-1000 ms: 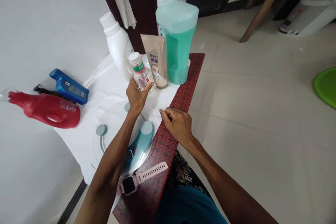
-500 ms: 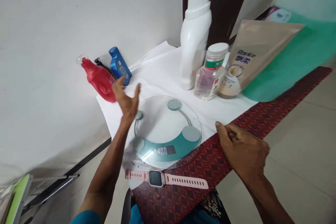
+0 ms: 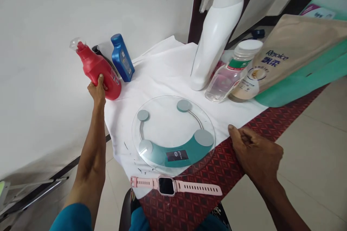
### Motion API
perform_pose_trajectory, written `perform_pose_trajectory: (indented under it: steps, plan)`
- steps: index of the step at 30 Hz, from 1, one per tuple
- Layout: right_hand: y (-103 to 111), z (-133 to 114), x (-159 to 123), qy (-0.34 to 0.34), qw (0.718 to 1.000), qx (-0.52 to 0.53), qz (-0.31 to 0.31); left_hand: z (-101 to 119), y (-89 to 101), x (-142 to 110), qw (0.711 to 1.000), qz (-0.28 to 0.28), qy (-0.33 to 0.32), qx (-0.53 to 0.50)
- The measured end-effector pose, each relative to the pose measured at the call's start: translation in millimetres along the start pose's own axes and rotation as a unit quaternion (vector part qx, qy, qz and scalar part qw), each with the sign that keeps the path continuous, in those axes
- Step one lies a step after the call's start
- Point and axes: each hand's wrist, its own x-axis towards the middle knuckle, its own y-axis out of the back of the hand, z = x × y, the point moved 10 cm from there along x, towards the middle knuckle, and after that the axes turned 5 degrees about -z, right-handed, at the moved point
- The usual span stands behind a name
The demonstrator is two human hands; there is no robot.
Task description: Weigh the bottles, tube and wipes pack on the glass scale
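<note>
My left hand (image 3: 98, 90) is closed round the lower body of a red bottle (image 3: 101, 66) with a clear cap, at the left edge of the white cloth. Beside it stands a blue bottle (image 3: 122, 59), and a dark bottle is partly hidden behind the red one. My right hand (image 3: 256, 149) is a loose fist by the right table edge, with nothing visible in it. Between the hands lies a round glass scale (image 3: 173, 124) with a lit display (image 3: 177, 155), its digits hard to read. In front of the scale a pink-strapped watch (image 3: 166, 186) lies stretched out.
At the back right stand a tall white bottle (image 3: 217, 36), a clear jar (image 3: 230, 74) with a white lid, a beige Rejoice bottle (image 3: 273, 57) and a large green container (image 3: 295, 83). White cloth (image 3: 162, 65) covers part of the red patterned table (image 3: 184, 209). A wall borders the left.
My left hand has gone from open above the scale's left side to a grip on the red bottle. The display reading differs. My view has shifted slightly; my right hand remains by the table edge.
</note>
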Motion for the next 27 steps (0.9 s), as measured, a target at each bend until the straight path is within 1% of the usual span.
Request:
perform_pose_trajectory:
  steps: [1, 3, 6, 9, 12, 15, 18, 20, 22, 24, 27]
  plan:
    - [-1, 0, 0, -0.001, 1.0, -0.001, -0.001, 1, -3.3, 1, 1.0, -0.007, 0.005, -0.023]
    - [-2, 1, 0, -0.002, 1.0, 0.001, -0.003, 3, -4.0, -2, 0.999, 0.005, 0.014, -0.051]
    - [-3, 3, 1, -0.001, 1.0, 0.006, -0.001, 5, 8.2, -20, 0.997, 0.047, 0.015, -0.053]
    - [-4, 3, 2, 0.0, 1.0, -0.001, 0.003, 9, 31.8, -48, 0.997, 0.069, -0.002, -0.041]
    - [-5, 4, 2, -0.002, 1.0, -0.001, 0.004, 20, 64.8, -81, 0.995, 0.092, -0.024, -0.034]
    - [-5, 4, 1, 0.0, 1.0, 0.003, 0.006, 40, 94.6, -118, 0.993, 0.104, -0.023, -0.042]
    - [-5, 3, 1, 0.005, 1.0, 0.005, 0.014, 71, 112.0, -152, 0.993, 0.098, -0.022, -0.06]
    - [-5, 2, 0, 0.005, 1.0, 0.004, 0.016, 95, 115.5, -172, 0.992, 0.085, -0.038, -0.089]
    - [-6, 3, 0, -0.002, 1.0, 0.001, 0.012, 119, 111.0, -188, 0.988, 0.058, -0.057, -0.133]
    - [-7, 3, 1, -0.009, 1.0, 0.001, 0.005, 138, 97.6, -201, 0.982, 0.013, -0.066, -0.174]
    - [-7, 3, 1, -0.013, 1.0, 0.011, 0.002, 151, 69.6, -219, 0.972, -0.046, -0.052, -0.224]
